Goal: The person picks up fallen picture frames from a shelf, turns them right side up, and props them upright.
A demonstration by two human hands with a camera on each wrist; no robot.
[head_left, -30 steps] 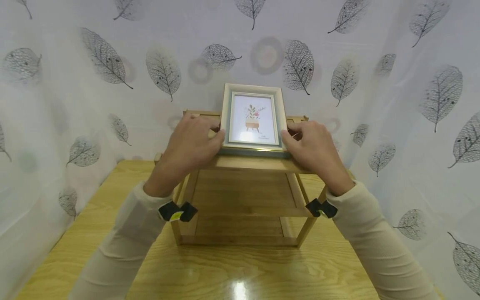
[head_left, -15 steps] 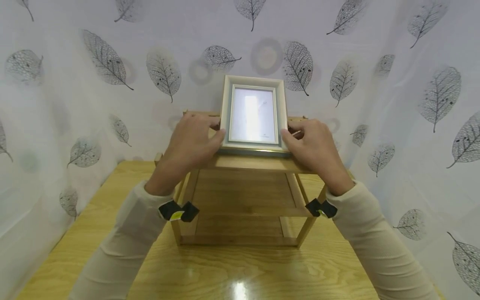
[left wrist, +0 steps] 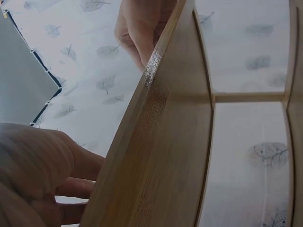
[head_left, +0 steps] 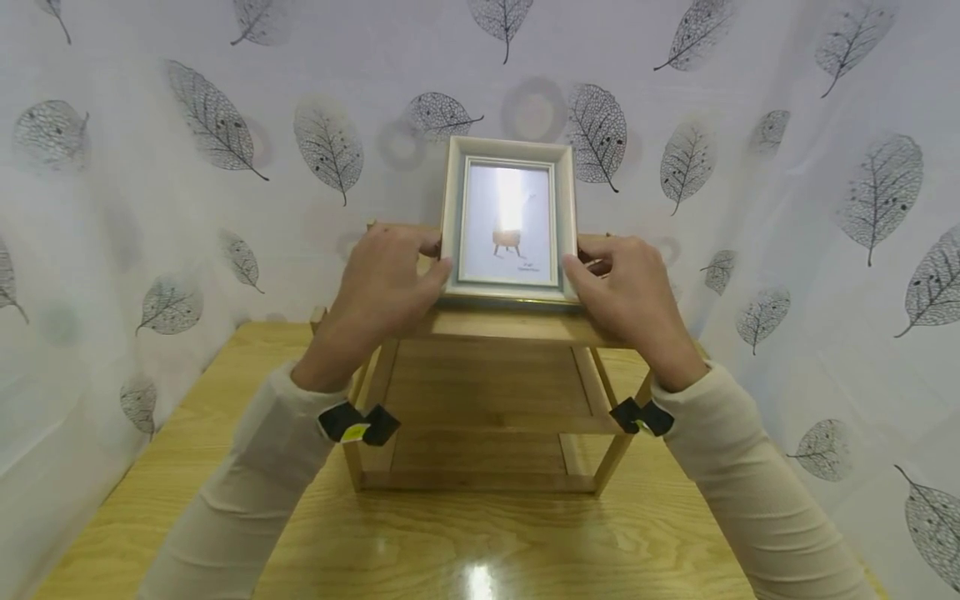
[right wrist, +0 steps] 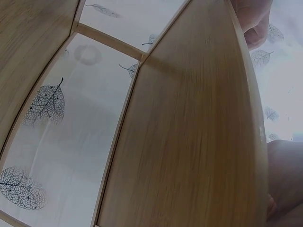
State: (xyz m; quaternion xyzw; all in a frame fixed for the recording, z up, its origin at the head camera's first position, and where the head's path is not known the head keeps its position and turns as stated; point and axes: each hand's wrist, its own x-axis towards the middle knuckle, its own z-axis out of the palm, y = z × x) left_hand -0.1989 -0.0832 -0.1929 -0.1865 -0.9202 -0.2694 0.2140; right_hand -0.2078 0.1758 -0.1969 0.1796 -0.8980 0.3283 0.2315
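A cream picture frame (head_left: 564,200) with a flowerpot print leans back slightly at the top of a wooden shelf rack (head_left: 517,327). Glare covers part of its glass. My left hand (head_left: 386,300) grips the frame's left side, thumb at the front and fingers behind. On the opposite side my right hand (head_left: 628,292) holds it the same way. The frame's lower edge is at the top board; whether it bears on it I cannot tell. From below, both wrist views show the board's underside (left wrist: 156,132), which hides the picture frame. Parts of both hands show past its edge.
The rack has lower shelves (head_left: 491,383) and stands on a wood-grain table (head_left: 450,542). A white curtain (head_left: 300,67) with dark leaf prints hangs behind and at both sides. Each wrist wears a black band (head_left: 358,423).
The picture frame has tipped up to a steeper stand, its top edge rising. The glare has shifted across its glass. Both hands keep their hold at nearly the same place.
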